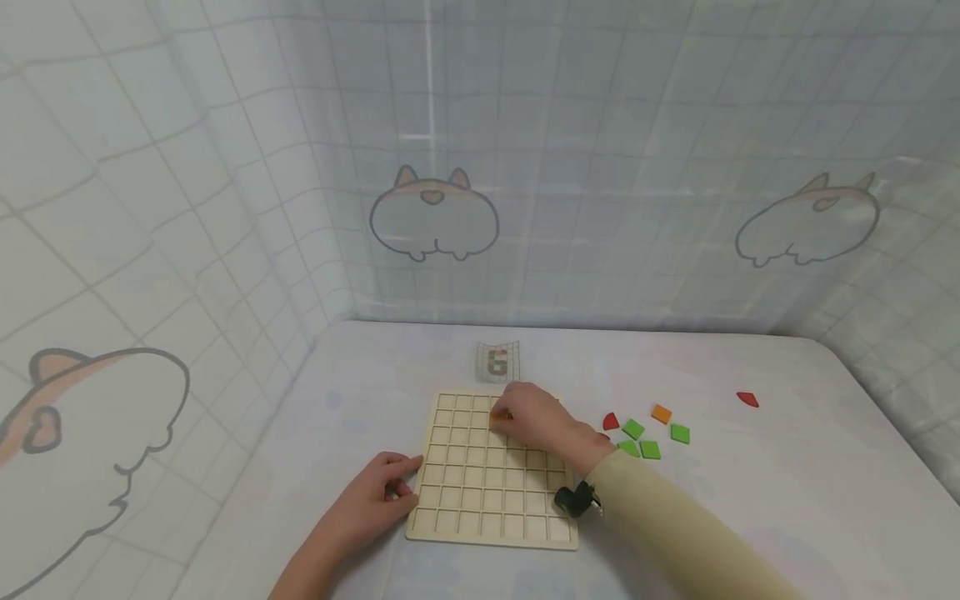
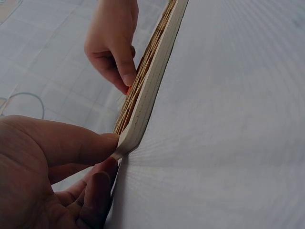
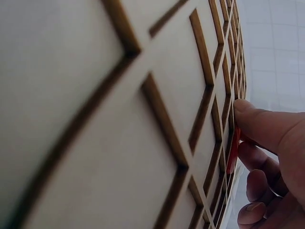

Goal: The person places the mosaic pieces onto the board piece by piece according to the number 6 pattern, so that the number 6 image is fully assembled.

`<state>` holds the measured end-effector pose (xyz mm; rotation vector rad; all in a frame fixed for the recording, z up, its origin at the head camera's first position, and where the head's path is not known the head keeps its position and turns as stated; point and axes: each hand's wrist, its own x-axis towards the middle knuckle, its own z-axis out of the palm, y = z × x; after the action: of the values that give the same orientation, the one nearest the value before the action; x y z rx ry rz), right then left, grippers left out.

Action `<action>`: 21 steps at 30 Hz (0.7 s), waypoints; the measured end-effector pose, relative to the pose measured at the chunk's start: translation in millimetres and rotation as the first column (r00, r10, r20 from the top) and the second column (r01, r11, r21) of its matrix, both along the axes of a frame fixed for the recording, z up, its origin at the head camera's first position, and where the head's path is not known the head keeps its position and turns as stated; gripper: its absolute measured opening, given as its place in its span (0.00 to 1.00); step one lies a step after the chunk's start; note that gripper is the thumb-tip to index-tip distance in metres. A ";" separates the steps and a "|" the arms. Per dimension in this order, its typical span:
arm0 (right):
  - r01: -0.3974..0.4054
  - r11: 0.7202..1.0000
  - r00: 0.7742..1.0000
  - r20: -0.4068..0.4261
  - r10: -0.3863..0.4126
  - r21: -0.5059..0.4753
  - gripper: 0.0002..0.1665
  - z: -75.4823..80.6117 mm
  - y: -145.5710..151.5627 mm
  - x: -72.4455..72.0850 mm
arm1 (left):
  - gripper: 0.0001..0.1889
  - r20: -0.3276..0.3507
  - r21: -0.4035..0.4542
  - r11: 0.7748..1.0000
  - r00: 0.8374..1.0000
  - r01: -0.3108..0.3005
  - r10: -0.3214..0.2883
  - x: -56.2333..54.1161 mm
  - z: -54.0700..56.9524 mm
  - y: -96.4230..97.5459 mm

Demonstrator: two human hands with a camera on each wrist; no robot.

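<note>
My right hand [image 1: 531, 412] is over the upper part of a pale wooden grid board [image 1: 452, 477], pinching a small tile [image 3: 232, 151] between thumb and fingers. The tile looks orange in the head view and red in the right wrist view; the hand hides much of it, so its shape is unclear. It stands tilted against the board's cells. At the board's left side, my left hand [image 1: 372, 497] holds the edge, its thumb [image 2: 97, 145] and a curled finger against the rim. The other cells in sight hold no tiles.
Right of the board lie several green tiles [image 1: 680, 433], an orange square [image 1: 662, 413] and red quarter-round pieces [image 1: 611, 421]. Another red piece [image 1: 747, 399] sits farther right. Behind the board is a small gridded card [image 1: 498, 362] with a G-like pattern. Patterned curtains [image 1: 585, 167] surround the table.
</note>
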<state>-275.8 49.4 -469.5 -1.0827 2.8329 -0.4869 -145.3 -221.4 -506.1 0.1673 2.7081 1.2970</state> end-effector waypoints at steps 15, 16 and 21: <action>-0.042 0.999 0.998 -0.045 0.043 0.027 0.06 0.3 1.6 1.1 | 0.28 0.001 -0.010 1.000 1.000 -0.014 0.014 -1.6 1.4 3.0; -0.041 0.999 0.998 -0.042 0.042 0.025 0.05 0.8 2.2 1.8 | 0.28 0.003 -0.010 1.000 1.000 -0.016 0.016 -1.7 1.4 3.0; -0.015 1.000 1.000 -0.008 0.014 -0.012 0.08 1.9 5.3 5.1 | 0.28 -0.002 -0.007 1.000 1.000 -0.019 0.019 -2.7 1.0 2.1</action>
<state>-270.6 54.6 -467.6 -1.1087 2.8302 -0.4998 -148.0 -219.3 -505.1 0.1429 2.7220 1.2935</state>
